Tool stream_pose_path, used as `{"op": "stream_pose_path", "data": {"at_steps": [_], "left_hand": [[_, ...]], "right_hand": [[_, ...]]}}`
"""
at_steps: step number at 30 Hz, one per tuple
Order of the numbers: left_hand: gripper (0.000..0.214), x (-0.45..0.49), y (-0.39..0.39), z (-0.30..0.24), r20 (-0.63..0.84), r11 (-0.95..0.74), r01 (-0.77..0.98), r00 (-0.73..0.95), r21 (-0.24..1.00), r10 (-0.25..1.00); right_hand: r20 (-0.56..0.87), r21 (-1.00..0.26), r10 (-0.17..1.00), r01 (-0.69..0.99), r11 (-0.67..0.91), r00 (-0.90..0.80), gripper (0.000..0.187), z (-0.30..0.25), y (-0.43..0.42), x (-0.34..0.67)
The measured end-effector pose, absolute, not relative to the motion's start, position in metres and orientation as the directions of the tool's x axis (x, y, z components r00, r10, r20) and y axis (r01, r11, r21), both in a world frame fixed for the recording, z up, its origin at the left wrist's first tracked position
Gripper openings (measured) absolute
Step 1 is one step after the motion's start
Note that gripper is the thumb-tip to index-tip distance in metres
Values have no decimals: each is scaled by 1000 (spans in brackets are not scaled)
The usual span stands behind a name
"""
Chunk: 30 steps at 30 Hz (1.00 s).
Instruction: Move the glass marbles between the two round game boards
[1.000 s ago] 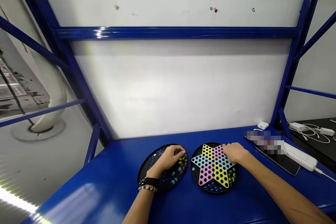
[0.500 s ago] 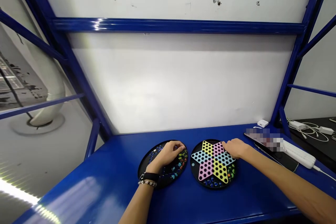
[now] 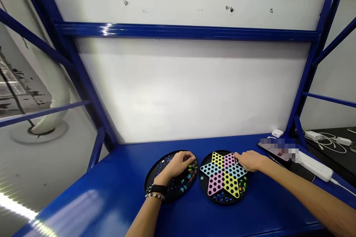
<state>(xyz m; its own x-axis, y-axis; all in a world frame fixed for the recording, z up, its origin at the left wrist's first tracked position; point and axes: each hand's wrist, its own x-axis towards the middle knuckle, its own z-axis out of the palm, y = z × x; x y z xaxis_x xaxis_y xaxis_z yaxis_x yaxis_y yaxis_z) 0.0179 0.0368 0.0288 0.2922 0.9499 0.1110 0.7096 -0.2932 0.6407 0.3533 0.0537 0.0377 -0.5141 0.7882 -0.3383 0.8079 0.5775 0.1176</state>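
A round black tray (image 3: pixel 148 182) with blue, green, red and light-blue glass marbles lies on the left of the table. My left hand (image 3: pixel 177 164) is over this tray, its fingers curled together near the far right rim; anything between the fingertips is hidden. To the right is a Chinese checkers board (image 3: pixel 223 172), a yellow, pink and light-blue star with black holes on a round black base. Loose marbles (image 3: pixel 243 185) lie in the base beside the star's points. Fingers closed, my right hand (image 3: pixel 247 160) reaches the board's upper right edge. I cannot make out what it pinches.
The blue table (image 3: pixel 119 189) backs onto a white panel (image 3: pixel 189 89) in a blue metal frame. At the right lie phones (image 3: pixel 274 152), a white power strip (image 3: pixel 317 166) with a cable, and a small white case (image 3: pixel 277 133). White chargers (image 3: pixel 314 135) sit on a dark surface beyond.
The view has shifted slightly, so the boards appear a little lower and further left. Both hands stay at almost the same places over their boards, fingers still closed.
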Motion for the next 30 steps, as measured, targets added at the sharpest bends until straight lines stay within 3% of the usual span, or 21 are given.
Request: {"op": "stream_pose_path", "data": {"at_steps": [8, 12, 14, 18, 21, 26, 30], "left_hand": [[39, 16, 37, 27, 128, -301, 689, 291, 659, 948], [40, 16, 37, 27, 129, -302, 699, 290, 649, 948], [40, 16, 37, 27, 132, -302, 700, 288, 647, 949], [39, 16, 37, 27, 126, -299, 706, 288, 641, 949], [38, 17, 37, 28, 119, -296, 707, 289, 642, 950], [39, 18, 35, 31, 110, -288, 713, 285, 640, 952], [39, 18, 34, 32, 108, -292, 710, 293, 641, 950]], "right_hand": [[-364, -108, 795, 869, 482, -486, 22, 47, 53, 360], [-350, -186, 809, 882, 434, -472, 23, 48, 55, 361], [-348, -156, 809, 880, 449, -474, 28, 48, 53, 358], [-293, 23, 824, 858, 513, -484, 37, 46, 44, 349], [-243, 117, 821, 825, 553, -516, 29, 41, 37, 341], [-250, 202, 825, 805, 557, -507, 36, 36, 31, 336], [-269, 200, 823, 806, 557, -501, 38, 34, 29, 343]]}}
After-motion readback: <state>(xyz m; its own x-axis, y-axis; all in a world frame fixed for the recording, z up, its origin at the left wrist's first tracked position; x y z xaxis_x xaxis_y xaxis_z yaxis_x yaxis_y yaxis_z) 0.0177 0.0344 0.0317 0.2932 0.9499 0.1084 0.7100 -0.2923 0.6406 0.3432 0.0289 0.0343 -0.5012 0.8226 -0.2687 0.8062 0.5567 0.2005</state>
